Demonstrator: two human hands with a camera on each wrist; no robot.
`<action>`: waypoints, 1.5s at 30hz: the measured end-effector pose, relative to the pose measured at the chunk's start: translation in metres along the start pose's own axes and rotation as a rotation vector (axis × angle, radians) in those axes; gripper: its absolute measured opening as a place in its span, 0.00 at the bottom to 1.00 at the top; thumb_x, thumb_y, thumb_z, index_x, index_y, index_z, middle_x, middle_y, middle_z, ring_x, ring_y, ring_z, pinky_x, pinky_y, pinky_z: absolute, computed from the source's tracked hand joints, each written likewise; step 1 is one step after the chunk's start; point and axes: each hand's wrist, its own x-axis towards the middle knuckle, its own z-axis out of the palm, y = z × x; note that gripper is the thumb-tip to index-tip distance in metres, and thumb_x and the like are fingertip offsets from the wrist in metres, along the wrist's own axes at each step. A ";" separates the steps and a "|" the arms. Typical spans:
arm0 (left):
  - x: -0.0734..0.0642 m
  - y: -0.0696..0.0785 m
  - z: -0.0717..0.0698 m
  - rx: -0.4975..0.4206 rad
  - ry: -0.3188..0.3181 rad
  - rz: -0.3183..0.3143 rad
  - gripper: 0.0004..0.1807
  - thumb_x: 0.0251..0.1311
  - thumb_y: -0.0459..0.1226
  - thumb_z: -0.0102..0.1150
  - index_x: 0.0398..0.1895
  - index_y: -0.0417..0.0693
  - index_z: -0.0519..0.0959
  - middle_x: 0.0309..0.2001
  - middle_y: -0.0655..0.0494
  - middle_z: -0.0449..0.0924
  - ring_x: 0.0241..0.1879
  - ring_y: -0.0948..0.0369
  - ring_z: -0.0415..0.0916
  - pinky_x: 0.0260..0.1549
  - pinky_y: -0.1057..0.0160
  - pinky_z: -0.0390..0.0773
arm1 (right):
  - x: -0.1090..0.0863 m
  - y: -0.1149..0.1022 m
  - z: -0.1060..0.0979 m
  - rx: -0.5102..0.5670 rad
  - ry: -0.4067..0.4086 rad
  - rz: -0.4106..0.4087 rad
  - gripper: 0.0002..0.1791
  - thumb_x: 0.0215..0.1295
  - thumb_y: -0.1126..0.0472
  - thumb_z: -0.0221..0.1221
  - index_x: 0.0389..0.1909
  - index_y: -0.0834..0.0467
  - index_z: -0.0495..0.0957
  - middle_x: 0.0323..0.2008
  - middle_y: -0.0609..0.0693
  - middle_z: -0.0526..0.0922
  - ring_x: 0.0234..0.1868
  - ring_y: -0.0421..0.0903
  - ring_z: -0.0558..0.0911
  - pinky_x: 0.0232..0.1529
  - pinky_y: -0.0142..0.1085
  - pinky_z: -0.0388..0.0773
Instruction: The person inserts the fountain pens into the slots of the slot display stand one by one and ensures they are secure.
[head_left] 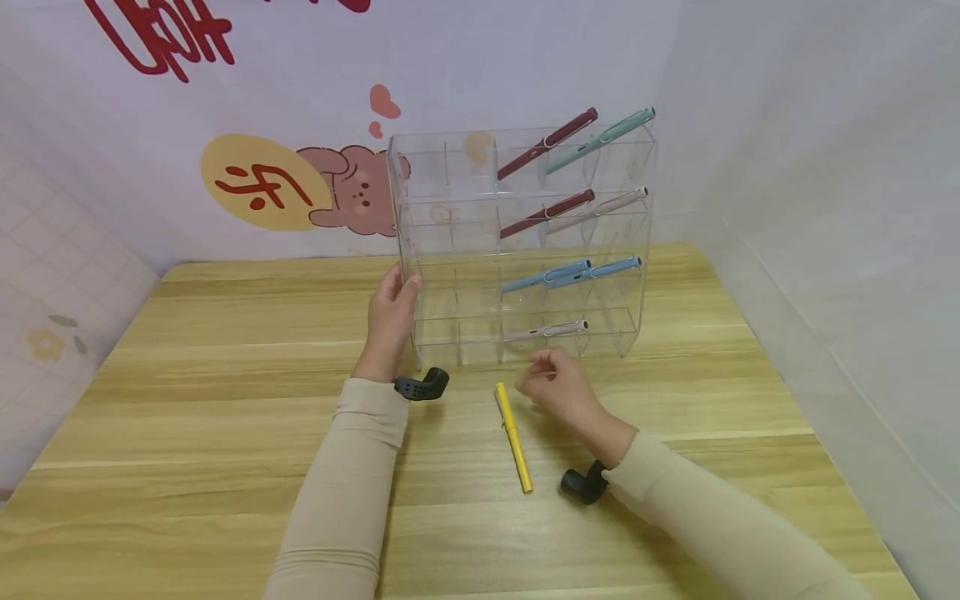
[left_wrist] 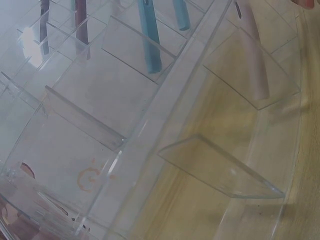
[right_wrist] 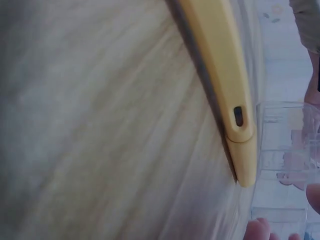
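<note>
A clear acrylic pen rack [head_left: 472,237] with four tiers of slots stands upright on the table. My left hand [head_left: 390,321] grips its left side panel near the lower part, thumb at the front edge. A yellow pen [head_left: 515,442] with a clip lies on the wood before the rack, and fills much of the right wrist view. Just to the right of that pen's upper end hovers my right hand [head_left: 561,387], fingers loosely bent and holding nothing. Behind it, a pale pink pen [head_left: 551,331] rests in the bottom tier.
Higher tiers hold two blue pens [head_left: 543,277], a dark red pen [head_left: 551,212] beside a pale pen [head_left: 600,210], and at the top another dark red pen [head_left: 551,142] and a green pen [head_left: 603,139]. A printed cloth [head_left: 525,50] hangs behind the wooden table [head_left: 247,358].
</note>
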 end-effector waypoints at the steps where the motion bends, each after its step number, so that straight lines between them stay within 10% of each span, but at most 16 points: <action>1: 0.000 0.000 0.000 -0.001 0.000 0.001 0.28 0.72 0.48 0.46 0.73 0.57 0.60 0.70 0.55 0.63 0.69 0.57 0.58 0.67 0.51 0.58 | 0.000 -0.001 0.001 -0.010 -0.015 0.010 0.24 0.57 0.69 0.63 0.55 0.69 0.70 0.49 0.64 0.75 0.47 0.56 0.77 0.36 0.39 0.81; 45: -0.002 -0.001 -0.001 -0.038 -0.010 0.031 0.28 0.71 0.48 0.47 0.72 0.56 0.62 0.68 0.54 0.65 0.67 0.58 0.60 0.66 0.53 0.59 | 0.008 -0.013 0.030 -0.584 -0.244 -0.052 0.25 0.51 0.66 0.71 0.51 0.64 0.78 0.39 0.54 0.82 0.33 0.45 0.78 0.34 0.36 0.78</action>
